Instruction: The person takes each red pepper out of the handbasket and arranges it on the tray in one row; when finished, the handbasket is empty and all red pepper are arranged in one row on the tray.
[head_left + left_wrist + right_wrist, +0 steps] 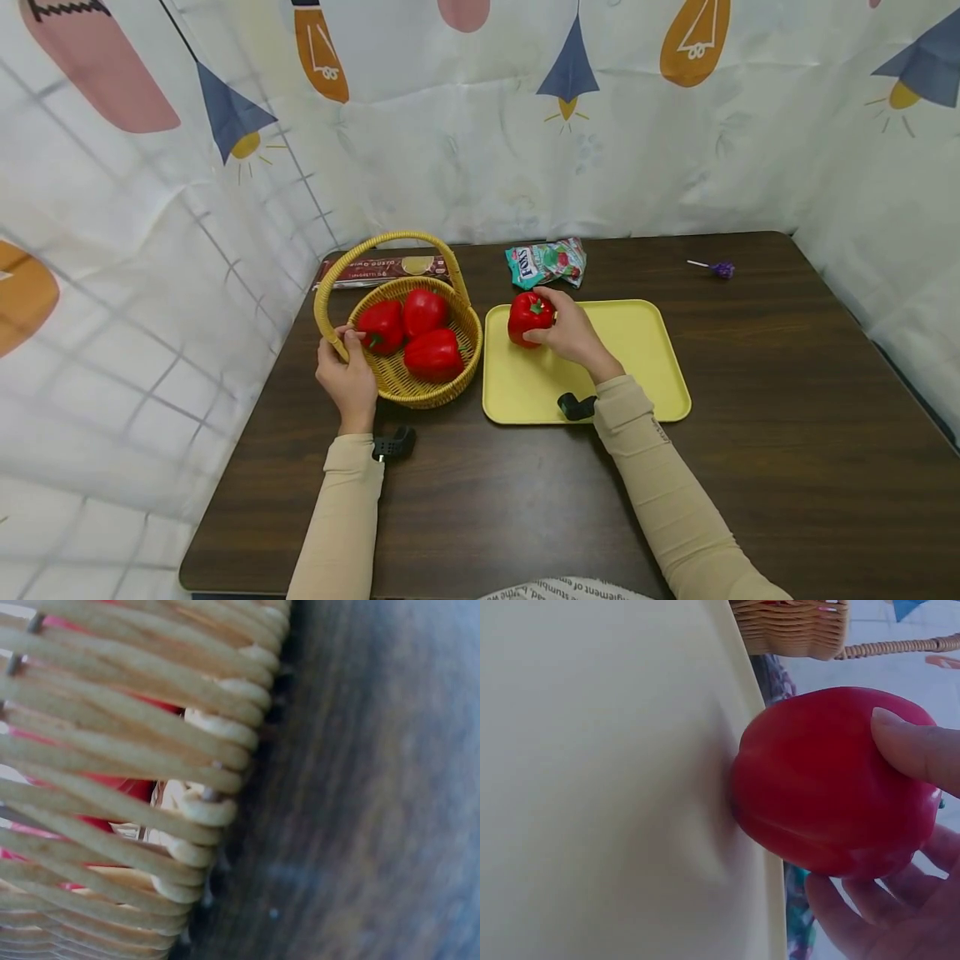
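Note:
My left hand holds the yellow wicker basket at its left side, fingers at the base of the arched handle. Three red bell peppers lie inside; in the left wrist view the woven wall fills much of the frame, red showing through its gaps. Over the left part of the yellow tray, my right hand grips another red bell pepper between thumb and fingers. Seen from the right wrist, this bell pepper is at the tray surface; whether it touches, I cannot tell.
Behind the basket lies a long dark red spaghetti packet. A teal snack bag is behind the tray, and a purple lollipop lies at the back right. Printed curtains hang behind the dark wooden table.

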Action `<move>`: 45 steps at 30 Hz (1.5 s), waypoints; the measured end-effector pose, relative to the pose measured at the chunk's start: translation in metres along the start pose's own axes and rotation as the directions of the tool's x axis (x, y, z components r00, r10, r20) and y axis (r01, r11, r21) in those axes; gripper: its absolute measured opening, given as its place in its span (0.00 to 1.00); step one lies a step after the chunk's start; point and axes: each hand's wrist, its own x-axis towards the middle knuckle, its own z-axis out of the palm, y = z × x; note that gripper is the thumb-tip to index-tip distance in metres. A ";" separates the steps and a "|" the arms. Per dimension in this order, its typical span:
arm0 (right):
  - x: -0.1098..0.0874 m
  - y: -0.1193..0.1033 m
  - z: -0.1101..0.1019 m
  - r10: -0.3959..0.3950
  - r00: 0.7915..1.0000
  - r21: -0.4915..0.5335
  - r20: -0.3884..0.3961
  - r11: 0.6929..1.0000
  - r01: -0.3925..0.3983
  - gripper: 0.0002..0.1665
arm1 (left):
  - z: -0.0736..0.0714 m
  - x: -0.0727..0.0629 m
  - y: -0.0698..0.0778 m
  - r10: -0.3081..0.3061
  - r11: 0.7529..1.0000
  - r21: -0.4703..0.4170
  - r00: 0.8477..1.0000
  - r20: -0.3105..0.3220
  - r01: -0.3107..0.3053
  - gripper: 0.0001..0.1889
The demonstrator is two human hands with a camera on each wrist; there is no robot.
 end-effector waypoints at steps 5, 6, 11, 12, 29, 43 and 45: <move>0.003 0.002 0.004 -0.034 0.999 0.004 0.022 0.999 0.034 0.45 | 0.000 0.000 -0.001 0.007 1.000 -0.001 1.000 -0.003 -0.007 0.13; 0.003 0.002 0.005 -0.040 0.999 0.002 0.031 0.999 0.040 0.46 | 0.000 0.000 -0.001 0.010 1.000 -0.001 1.000 -0.003 -0.010 0.13; 0.004 0.002 0.013 -0.030 0.998 0.033 0.051 0.999 0.029 0.51 | -0.001 0.000 -0.002 0.003 1.000 0.002 1.000 0.002 -0.003 0.14; 0.004 0.002 0.014 -0.020 0.999 0.050 0.050 0.999 0.017 0.51 | -0.001 0.000 -0.002 0.001 1.000 0.000 1.000 0.004 -0.001 0.14; 0.005 0.003 0.032 -0.031 0.999 0.131 0.041 0.991 0.026 0.48 | 0.000 0.001 -0.003 0.030 0.999 0.013 0.999 -0.027 -0.029 0.14; 0.007 0.006 0.037 -0.039 0.998 0.125 0.043 0.992 0.033 0.50 | 0.000 0.000 -0.002 0.019 1.000 0.024 0.999 -0.040 -0.018 0.15; 0.008 0.006 0.037 -0.040 0.998 0.135 0.046 0.990 0.033 0.50 | 0.001 0.001 -0.002 0.020 1.000 0.020 0.999 -0.040 -0.020 0.13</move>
